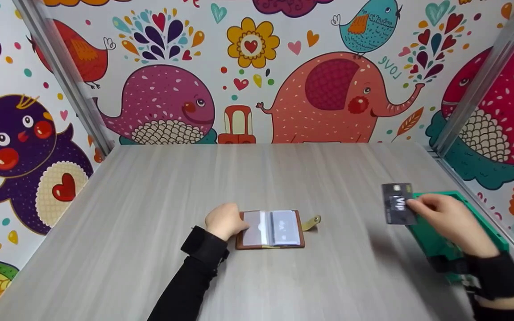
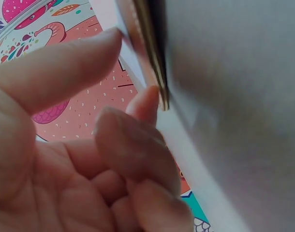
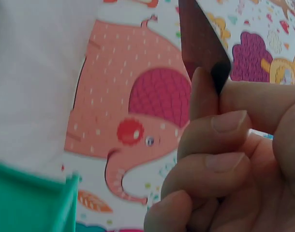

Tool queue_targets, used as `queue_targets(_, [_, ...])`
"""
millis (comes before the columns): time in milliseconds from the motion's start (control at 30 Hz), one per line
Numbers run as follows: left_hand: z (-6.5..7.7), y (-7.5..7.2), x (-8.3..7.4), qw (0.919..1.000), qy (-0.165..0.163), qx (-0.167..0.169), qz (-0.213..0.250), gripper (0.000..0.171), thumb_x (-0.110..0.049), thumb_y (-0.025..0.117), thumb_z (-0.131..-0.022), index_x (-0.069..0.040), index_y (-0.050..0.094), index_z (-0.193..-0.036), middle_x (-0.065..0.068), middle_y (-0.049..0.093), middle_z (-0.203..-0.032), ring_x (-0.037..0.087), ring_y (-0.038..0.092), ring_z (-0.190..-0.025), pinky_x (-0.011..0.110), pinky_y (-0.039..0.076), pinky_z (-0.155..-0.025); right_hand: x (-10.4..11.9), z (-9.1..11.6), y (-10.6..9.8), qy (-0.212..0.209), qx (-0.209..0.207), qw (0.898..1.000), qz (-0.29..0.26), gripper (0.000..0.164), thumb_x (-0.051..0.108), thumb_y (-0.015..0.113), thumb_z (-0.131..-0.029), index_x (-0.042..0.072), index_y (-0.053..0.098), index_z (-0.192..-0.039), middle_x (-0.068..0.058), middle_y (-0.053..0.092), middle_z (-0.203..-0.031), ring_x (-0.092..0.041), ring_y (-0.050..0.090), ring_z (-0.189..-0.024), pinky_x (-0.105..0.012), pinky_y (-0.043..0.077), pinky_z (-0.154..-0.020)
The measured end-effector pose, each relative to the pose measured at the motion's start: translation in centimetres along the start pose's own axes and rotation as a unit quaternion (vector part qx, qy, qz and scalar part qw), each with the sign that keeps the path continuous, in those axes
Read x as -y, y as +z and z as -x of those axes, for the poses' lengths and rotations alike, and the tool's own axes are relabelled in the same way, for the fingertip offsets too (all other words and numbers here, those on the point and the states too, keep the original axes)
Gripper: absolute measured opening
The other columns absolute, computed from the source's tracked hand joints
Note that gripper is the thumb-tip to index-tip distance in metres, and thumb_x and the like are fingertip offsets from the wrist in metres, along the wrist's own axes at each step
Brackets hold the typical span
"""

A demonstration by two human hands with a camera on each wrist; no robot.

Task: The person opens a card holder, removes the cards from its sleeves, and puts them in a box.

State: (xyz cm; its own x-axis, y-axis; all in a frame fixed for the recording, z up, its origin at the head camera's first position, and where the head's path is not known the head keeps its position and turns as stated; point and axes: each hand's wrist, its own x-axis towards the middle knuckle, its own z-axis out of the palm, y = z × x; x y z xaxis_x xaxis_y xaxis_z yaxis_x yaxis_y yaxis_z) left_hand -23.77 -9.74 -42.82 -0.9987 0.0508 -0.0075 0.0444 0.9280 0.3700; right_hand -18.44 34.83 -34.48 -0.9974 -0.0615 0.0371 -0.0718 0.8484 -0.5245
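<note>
A brown card holder (image 1: 301,232) lies spread open on the table, its clear sleeves facing up and a snap strap (image 1: 312,223) sticking out on the right. My left hand (image 1: 223,221) holds its left edge; in the left wrist view, thumb and a fingertip are at the edge of the card holder (image 2: 147,53). To the right, my right hand (image 1: 455,220) pinches a black card (image 1: 391,215) marked "Vip" by its right edge, raised above the table. The right wrist view shows this card (image 3: 200,43) nearly edge-on between thumb and index finger, the other fingers curled below.
Beneath and beside my right hand stands a green tray (image 1: 500,238), partly hidden by the hand and forearm. The wooden-patterned table (image 1: 150,187) is bordered by walls (image 1: 248,84) printed with cartoon animals. Metal posts (image 1: 67,76) rise at the back corners.
</note>
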Motion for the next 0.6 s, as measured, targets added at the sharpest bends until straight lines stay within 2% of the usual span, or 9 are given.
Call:
queue_targets(133, [-0.1, -0.1, 0.0, 1.0000, -0.003, 0.004, -0.001, 0.027, -0.024, 0.076, -0.076, -0.011, 0.055, -0.064, 0.001, 0.053, -0.067, 0.018, 0.051, -0.061, 0.036, 0.043, -0.053, -1.8, 0.3, -1.1, 0.026, 0.000, 1.000, 0.001, 0.051, 0.045, 0.049, -0.102, -0.002, 0.067, -0.100, -0.011, 0.060, -0.087, -0.021, 0.047, -0.075, -0.030, 0.034, -0.056])
queue_targets(233, [0.0, -0.1, 0.0, 1.0000, -0.004, 0.006, -0.001, 0.027, -0.024, 0.076, -0.076, -0.011, 0.055, -0.064, 0.001, 0.053, -0.067, 0.018, 0.050, -0.061, 0.036, 0.043, -0.053, -3.1, 0.5, -1.9, 0.054, 0.016, 0.998, 0.004, 0.056, 0.044, 0.045, -0.104, -0.009, 0.064, -0.107, -0.012, 0.061, -0.089, -0.026, 0.049, -0.081, -0.031, 0.039, -0.060])
queue_targets(367, [0.0, -0.1, 0.0, 1.0000, -0.003, 0.008, -0.002, 0.028, -0.024, 0.076, -0.077, -0.011, 0.055, -0.064, 0.001, 0.053, -0.067, 0.018, 0.050, -0.061, 0.035, 0.042, -0.053, -4.9, 0.9, -2.9, 0.075, 0.022, 0.997, 0.008, 0.060, 0.042, 0.041, -0.106, -0.015, 0.059, -0.111, -0.013, 0.062, -0.087, -0.027, 0.051, -0.079, -0.030, 0.041, -0.059])
queue_targets(600, [-0.1, -0.1, 0.0, 1.0000, -0.001, 0.006, 0.002, 0.029, -0.024, 0.076, -0.076, -0.012, 0.054, -0.063, 0.001, 0.052, -0.066, 0.018, 0.049, -0.060, 0.034, 0.040, -0.052, -7.6, 1.6, -4.0, 0.095, -0.010, 0.995, 0.030, 0.057, 0.035, 0.039, -0.107, -0.020, 0.054, -0.110, -0.013, 0.056, -0.080, -0.026, 0.048, -0.073, -0.029, 0.037, -0.055])
